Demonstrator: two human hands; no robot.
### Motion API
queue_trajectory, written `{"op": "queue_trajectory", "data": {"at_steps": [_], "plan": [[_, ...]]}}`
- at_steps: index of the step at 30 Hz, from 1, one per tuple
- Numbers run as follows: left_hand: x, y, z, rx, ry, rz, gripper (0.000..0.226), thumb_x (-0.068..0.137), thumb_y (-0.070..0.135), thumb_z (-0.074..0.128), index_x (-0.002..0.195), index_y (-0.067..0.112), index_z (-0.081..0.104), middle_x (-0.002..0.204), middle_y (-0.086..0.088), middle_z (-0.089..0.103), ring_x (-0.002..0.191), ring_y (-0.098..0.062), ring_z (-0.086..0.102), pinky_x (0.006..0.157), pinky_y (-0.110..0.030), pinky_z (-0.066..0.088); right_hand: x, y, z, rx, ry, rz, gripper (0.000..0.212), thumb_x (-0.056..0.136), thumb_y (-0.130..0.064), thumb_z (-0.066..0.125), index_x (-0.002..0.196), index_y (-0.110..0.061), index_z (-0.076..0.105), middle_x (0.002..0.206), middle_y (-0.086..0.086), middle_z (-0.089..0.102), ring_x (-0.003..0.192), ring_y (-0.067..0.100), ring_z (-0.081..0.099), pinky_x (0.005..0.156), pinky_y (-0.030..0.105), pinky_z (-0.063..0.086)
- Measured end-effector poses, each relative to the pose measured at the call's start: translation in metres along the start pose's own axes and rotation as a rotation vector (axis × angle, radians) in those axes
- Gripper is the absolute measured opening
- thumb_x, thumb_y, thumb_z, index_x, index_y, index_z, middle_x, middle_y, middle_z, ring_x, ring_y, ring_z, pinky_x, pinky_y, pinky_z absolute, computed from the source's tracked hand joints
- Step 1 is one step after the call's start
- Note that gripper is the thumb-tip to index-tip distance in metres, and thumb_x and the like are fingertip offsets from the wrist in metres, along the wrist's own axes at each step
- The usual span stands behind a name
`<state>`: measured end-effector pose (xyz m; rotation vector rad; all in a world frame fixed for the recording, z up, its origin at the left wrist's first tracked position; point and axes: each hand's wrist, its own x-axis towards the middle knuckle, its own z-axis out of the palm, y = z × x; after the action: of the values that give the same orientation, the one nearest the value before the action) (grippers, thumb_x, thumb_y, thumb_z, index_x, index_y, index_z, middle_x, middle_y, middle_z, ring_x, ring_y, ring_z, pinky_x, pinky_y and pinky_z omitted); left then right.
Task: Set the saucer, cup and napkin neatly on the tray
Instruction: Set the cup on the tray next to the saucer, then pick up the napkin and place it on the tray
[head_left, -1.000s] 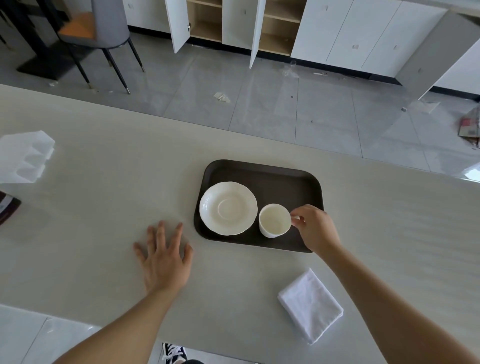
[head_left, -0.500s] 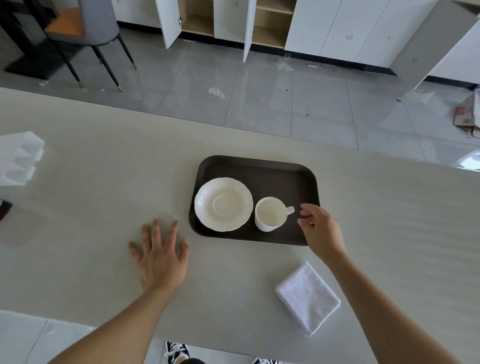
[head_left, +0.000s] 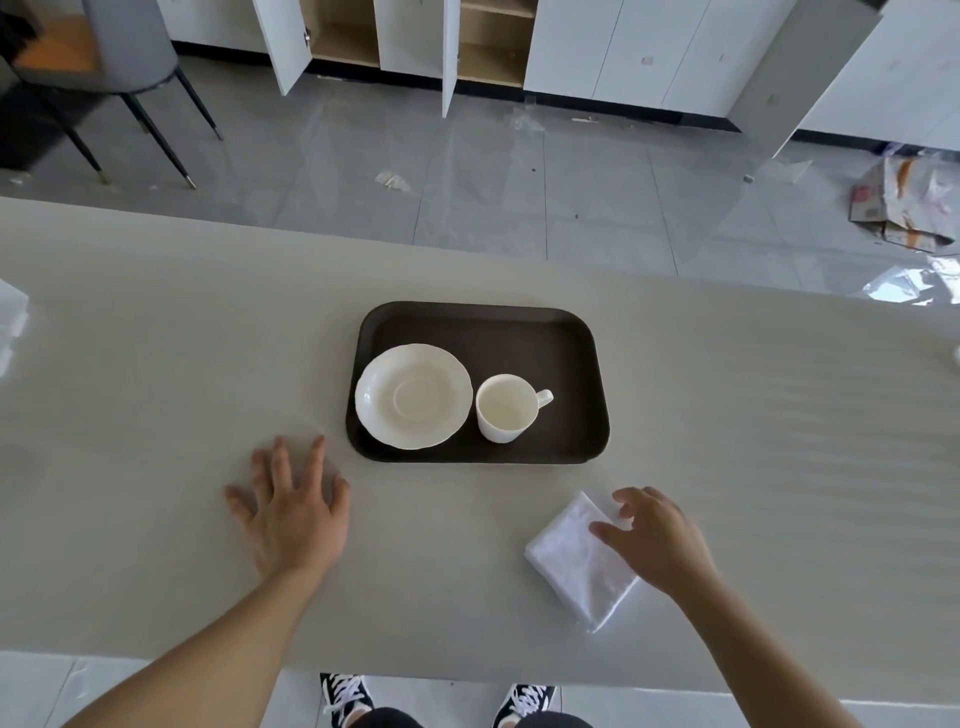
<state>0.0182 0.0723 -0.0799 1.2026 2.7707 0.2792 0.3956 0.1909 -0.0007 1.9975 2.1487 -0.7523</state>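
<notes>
A dark brown tray (head_left: 519, 332) lies on the pale table. On its left part rests a white saucer (head_left: 413, 396). Beside it, to the right, stands a white cup (head_left: 507, 408) upright, handle pointing right. A folded white napkin (head_left: 576, 561) lies on the table, in front of the tray's right corner. My right hand (head_left: 655, 540) is over the napkin's right side with fingers spread, fingertips at the cloth, not closed on it. My left hand (head_left: 296, 512) rests flat on the table left of the tray, fingers apart.
The table's near edge runs just below my forearms, with my shoes visible on the floor. A white object (head_left: 10, 322) sits at the far left table edge. Beyond the table are grey floor tiles, open cabinets and a chair (head_left: 104, 67).
My right hand let go of the cup's handle, drew back off the tray and came down onto the napkin. The cup stays beside the saucer. My left hand barely moved.
</notes>
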Motion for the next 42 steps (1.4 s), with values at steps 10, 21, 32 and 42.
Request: {"op": "queue_trajectory", "data": {"at_steps": [10,21,32,42], "plan": [[0.0,0.001,-0.001,-0.008,-0.001,0.004,0.058,0.089,0.048,0.041,0.145,0.036,0.04,0.159,-0.01,0.029,0.149,-0.032,0.015,0.115,-0.064,0.008,-0.003,-0.01,0.009,-0.093,-0.025,0.033,0.047,0.075,-0.057,0.073,0.109,-0.028,0.059,0.099,-0.01,0.06,0.09,0.017,0.06,0.069,0.032,0.051],[-0.002,0.005,-0.01,-0.022,-0.005,0.014,0.061,0.087,0.049,0.037,0.146,0.033,0.042,0.159,-0.012,0.03,0.149,-0.034,0.016,0.114,-0.065,0.008,-0.011,-0.02,0.014,-0.051,0.033,0.017,0.021,0.084,-0.043,0.067,0.089,-0.025,0.058,0.084,-0.008,0.057,0.074,0.018,0.058,0.059,0.03,0.046],[-0.002,0.003,-0.007,0.005,-0.024,0.004,0.057,0.092,0.049,0.042,0.147,0.036,0.038,0.16,-0.01,0.026,0.15,-0.032,0.012,0.116,-0.064,0.006,-0.002,-0.017,-0.042,0.449,0.226,0.077,0.017,0.083,-0.027,0.073,0.079,-0.023,0.057,0.074,-0.006,0.068,0.066,0.018,0.062,0.054,0.029,0.042],[-0.002,0.003,-0.006,-0.001,-0.008,0.002,0.062,0.087,0.052,0.033,0.146,0.036,0.039,0.159,-0.01,0.029,0.15,-0.032,0.014,0.116,-0.064,0.007,0.076,-0.041,-0.058,1.07,0.379,0.3,0.021,0.086,-0.019,0.07,0.103,-0.016,0.059,0.095,0.002,0.066,0.082,0.018,0.062,0.069,0.036,0.053]]}}
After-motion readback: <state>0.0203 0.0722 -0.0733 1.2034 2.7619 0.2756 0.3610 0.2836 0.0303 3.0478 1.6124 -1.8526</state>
